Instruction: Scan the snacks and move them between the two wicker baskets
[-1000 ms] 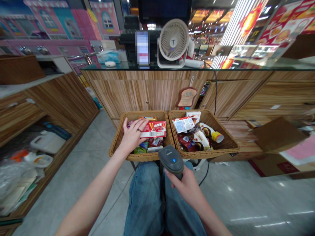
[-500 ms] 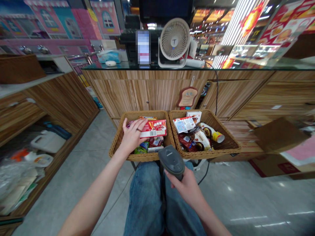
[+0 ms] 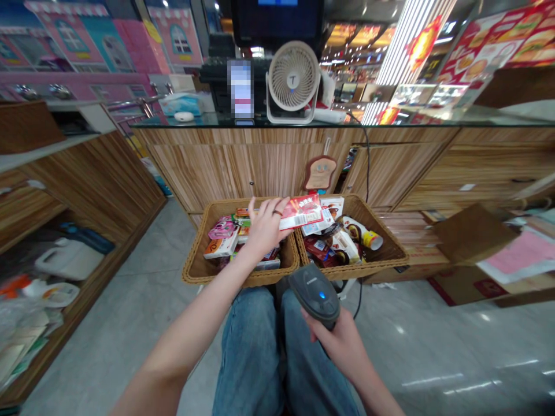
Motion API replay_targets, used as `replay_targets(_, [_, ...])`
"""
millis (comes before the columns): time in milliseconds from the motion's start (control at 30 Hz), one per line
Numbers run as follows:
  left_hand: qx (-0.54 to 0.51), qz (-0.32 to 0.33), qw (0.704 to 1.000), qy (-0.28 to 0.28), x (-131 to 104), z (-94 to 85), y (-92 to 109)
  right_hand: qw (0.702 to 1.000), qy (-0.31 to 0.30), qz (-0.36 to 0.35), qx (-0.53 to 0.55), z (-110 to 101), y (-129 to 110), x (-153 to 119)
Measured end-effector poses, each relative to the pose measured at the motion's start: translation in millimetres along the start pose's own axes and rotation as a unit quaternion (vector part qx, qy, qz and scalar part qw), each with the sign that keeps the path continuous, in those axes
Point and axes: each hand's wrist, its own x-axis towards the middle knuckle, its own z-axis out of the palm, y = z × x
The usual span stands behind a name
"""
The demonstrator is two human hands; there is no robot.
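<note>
My left hand [image 3: 267, 225] grips a red and white snack box [image 3: 303, 211] by its left end, above the rims where the two baskets meet. Under my forearm, the left wicker basket [image 3: 193, 263] holds several packets, among them a pink pack [image 3: 222, 227] and a white and orange box [image 3: 221, 245]. In the right wicker basket [image 3: 392, 254] lie more boxes and a yellow-ended canister [image 3: 372, 239]. My right hand [image 3: 340, 338] is wrapped around a dark barcode scanner [image 3: 315, 293], whose small blue light is lit. The scanner's handle is mostly hidden by my fingers.
A wooden counter [image 3: 208, 167] stands behind the baskets, with a white fan [image 3: 293, 78], a phone [image 3: 241, 89] and a monitor [image 3: 277, 20] on top. Shelves [image 3: 65, 254] are on the left. Open cardboard boxes [image 3: 468, 237] sit on the right.
My left hand has carried the red and white box rightward from the left basket toward the right one. The scanner's blue light has come on, and the scanner is slightly lower and further right.
</note>
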Motion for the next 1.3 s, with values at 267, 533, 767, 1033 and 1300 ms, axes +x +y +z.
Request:
replay_targets(267, [-0.007, 0.020, 0.999, -0.025, 47.3, 41.2, 59.5, 1.000, 0.016, 0.012, 0.010, -6.8, 4.2, -2.0])
replay_targets(533, [0.023, -0.056, 0.995, -0.075, 2.3, 24.6, -1.7, 1.000, 0.002, 0.003, 0.013, -2.8, 6.0, -0.3])
replay_targets(767, [0.086, -0.153, 0.968, -0.177, -11.2, 19.0, -91.8, 1.000, -0.004, -0.008, 0.001, 0.9, 5.0, 2.1])
replay_targets(1033, [0.082, -0.107, 0.951, -0.277, -0.9, 35.7, -122.2, 1.000, -0.002, -0.006, 0.004, 0.2, 5.9, 2.5])
replay_targets(1300, [0.109, -0.096, 0.957, -0.251, -2.0, 29.5, -110.4, 1.000, -0.003, 0.003, 0.003, -2.3, 8.0, 1.3])
